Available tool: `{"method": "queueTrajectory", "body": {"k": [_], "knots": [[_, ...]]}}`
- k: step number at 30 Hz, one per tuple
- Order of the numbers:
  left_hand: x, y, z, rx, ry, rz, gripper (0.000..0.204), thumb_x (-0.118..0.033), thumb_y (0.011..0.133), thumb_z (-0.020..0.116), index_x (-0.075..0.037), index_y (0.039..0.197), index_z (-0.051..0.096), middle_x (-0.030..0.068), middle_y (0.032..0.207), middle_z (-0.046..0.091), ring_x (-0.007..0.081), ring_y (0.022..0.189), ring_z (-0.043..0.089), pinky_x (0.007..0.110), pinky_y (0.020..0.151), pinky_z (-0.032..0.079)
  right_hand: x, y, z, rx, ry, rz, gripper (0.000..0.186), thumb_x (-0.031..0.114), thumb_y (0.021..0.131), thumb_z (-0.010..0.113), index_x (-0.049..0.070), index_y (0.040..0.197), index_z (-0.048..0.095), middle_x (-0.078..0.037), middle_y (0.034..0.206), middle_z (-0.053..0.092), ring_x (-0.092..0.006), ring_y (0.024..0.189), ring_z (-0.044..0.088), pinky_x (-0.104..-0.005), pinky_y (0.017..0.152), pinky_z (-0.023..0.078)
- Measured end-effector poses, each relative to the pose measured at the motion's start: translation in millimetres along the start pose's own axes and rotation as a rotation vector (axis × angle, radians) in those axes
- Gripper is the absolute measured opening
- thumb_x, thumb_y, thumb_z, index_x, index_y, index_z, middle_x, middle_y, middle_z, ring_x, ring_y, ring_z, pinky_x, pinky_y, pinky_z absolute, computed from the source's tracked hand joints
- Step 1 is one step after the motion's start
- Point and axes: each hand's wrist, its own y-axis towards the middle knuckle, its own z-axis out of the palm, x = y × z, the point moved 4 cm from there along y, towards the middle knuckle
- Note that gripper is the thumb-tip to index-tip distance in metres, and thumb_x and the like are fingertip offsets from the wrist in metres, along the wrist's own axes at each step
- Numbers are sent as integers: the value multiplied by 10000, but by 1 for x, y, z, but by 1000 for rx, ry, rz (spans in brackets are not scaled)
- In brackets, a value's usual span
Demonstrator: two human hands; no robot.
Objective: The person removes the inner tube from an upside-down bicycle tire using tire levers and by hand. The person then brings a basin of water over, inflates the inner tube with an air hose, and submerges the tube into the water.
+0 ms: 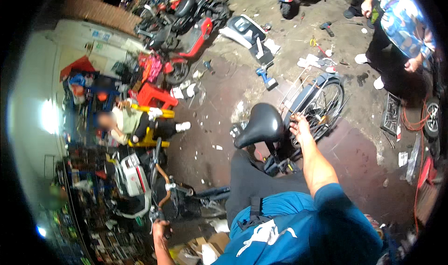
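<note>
A bicycle stands across my front, its handlebar (pixel 164 190) to the left and its rear wheel (pixel 329 101) to the right. My left hand (pixel 162 228) is closed around the near handlebar grip. The black saddle (pixel 263 122) lies between my two hands. Behind it, my right hand (pixel 300 126) has its fingers curled at the near end of the metal rear rack (pixel 291 94). Whether those fingers hold the rack or a small part is too small to make out. A dark mudguard (pixel 303 97) covers the rear wheel. A black basket (pixel 179 204) sits by the handlebar.
A blue cordless drill (pixel 266 78) lies on the floor beyond the saddle. A person sits on a yellow chair (pixel 150 136) at left; another stands at far right in a patterned shirt (pixel 406 24). A red stool (pixel 156 97), scooters and an orange cable (pixel 415 125) surround the area.
</note>
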Motion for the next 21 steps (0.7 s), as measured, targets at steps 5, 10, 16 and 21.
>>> {"method": "queueTrajectory", "body": {"k": [5,10,16,21], "knots": [[-5,83,-14,90,78,-142,285,-22,745,531,17,1017,459,143,754,523,273,452,522,389,377,430,-19,24,21,-45,38,-37,429,185,811,577,180,1227,472,22,932,609,-103,655,528,-291,582,436],[-60,167,10,216,306,-171,107,-168,797,548,-65,771,538,81,626,528,217,462,500,343,403,395,-27,64,66,-126,45,-47,247,125,782,585,162,1024,551,50,804,594,-70,551,496,-240,518,434],[-99,319,14,367,461,-239,164,-195,799,536,-35,806,501,115,613,514,287,505,488,402,471,391,-43,81,101,-249,135,37,121,79,816,522,154,909,540,28,751,596,-72,510,468,-215,444,398],[-136,391,92,585,572,-248,305,-169,858,482,91,1018,486,232,998,576,401,949,545,524,770,452,-76,87,41,-450,232,-8,84,168,846,448,172,897,515,19,729,512,-115,546,453,-264,507,393]]}}
